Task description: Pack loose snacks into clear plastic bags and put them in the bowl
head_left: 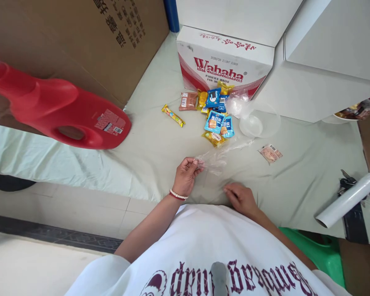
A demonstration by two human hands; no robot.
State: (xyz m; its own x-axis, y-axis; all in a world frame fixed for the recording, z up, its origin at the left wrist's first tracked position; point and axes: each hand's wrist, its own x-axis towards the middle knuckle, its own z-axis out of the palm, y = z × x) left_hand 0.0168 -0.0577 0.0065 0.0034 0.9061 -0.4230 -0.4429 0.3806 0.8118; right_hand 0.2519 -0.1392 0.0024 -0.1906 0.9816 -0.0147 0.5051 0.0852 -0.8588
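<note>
Between its thumb and fingers my left hand [186,176] pinches the edge of a clear plastic bag [217,161], which trails off to the right over the cloth. My right hand [241,198] rests on the cloth close to my shirt, its fingers curled; whether anything is inside cannot be seen. Just beyond the bag lies a heap of small snack packets, with a light-blue packet [215,121] and a yellow packet [214,138] nearest. A clear round plastic tub [253,125] stands to the right of the heap. One pinkish packet [270,153] lies apart on the right.
Behind the heap stands a Wahaha water carton [223,61]. A yellow stick-shaped packet [172,115] lies left of it. The big red detergent jug [70,113] and a brown cardboard box [80,45] occupy the left. At right are a white roll [348,199] and keys [348,179].
</note>
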